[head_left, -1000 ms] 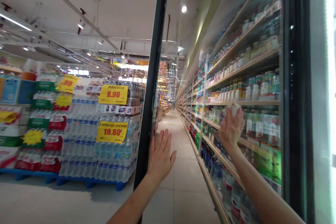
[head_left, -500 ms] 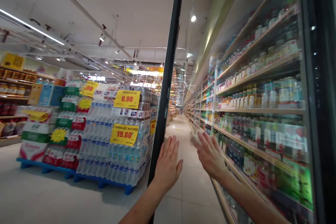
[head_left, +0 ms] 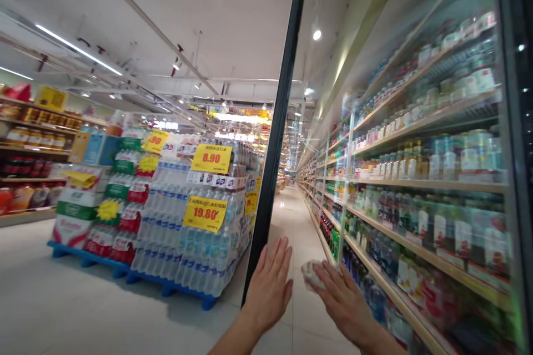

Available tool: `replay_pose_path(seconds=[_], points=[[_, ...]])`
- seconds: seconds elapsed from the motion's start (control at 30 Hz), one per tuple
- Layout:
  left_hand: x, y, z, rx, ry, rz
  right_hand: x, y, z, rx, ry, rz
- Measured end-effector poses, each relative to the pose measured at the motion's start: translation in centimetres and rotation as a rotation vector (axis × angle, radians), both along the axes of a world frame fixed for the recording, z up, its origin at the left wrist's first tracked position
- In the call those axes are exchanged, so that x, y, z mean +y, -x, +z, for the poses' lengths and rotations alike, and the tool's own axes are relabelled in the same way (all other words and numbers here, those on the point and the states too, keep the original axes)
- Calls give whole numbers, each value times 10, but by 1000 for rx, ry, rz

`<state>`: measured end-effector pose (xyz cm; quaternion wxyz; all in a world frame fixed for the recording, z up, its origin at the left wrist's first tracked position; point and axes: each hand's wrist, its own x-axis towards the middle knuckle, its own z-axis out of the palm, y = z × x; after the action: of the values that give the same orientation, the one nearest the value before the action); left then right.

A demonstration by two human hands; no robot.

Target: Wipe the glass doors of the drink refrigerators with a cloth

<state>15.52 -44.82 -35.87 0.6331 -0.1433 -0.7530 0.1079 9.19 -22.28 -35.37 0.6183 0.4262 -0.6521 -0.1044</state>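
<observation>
A glass door point(head_left: 318, 166) with a black frame edge point(head_left: 275, 138) stands in front of me. My left hand point(head_left: 270, 283) is flat beside that edge, palm toward the glass, fingers stretched out and holding nothing. To its right, my right hand point(head_left: 343, 302) presses a crumpled whitish cloth point(head_left: 310, 275) to the pane with extended fingers. Most of the cloth lies hidden under the fingers. The glass shows bottle-filled shelves point(head_left: 428, 183) on the right and a long aisle.
At left, a blue pallet point(head_left: 166, 287) bears stacked packs of bottled water point(head_left: 200, 255) and cartons point(head_left: 75, 222), with yellow price signs point(head_left: 205, 213). Shelves of jars point(head_left: 33, 150) stand behind at the far left. Pale tiled floor point(head_left: 104, 310) runs between. Another dark frame point(head_left: 514, 122) rises at the right.
My right hand has moved down the glass with the cloth. My left hand sits slightly lower in view, still by the frame edge. The whole scene has shifted a little to the right.
</observation>
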Motion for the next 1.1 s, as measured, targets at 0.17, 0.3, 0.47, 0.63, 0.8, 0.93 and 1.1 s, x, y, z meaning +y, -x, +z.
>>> replay_pose_path(seconds=[0.17, 0.3, 0.47, 0.63, 0.8, 0.93, 1.1], points=[[-2, -2, 0, 18, -1, 16, -16, 2, 95, 26, 422, -78], [-8, -6, 0, 12, -58, -23, -33, -3, 80, 10, 289, -80], [-26, -11, -4, 14, -45, -27, -41, -8, 23, 36, -92, 7], [-29, -9, 1, -16, -96, -49, -49, -1, 123, 51, 436, -80], [-29, -10, 0, 1, -87, -50, -61, -5, 75, 40, 221, -14], [-34, -13, -1, 15, -71, -50, -69, -3, 46, 42, 36, 59], [-34, -14, 1, 12, -106, -61, -86, -3, 103, -7, 361, -19]])
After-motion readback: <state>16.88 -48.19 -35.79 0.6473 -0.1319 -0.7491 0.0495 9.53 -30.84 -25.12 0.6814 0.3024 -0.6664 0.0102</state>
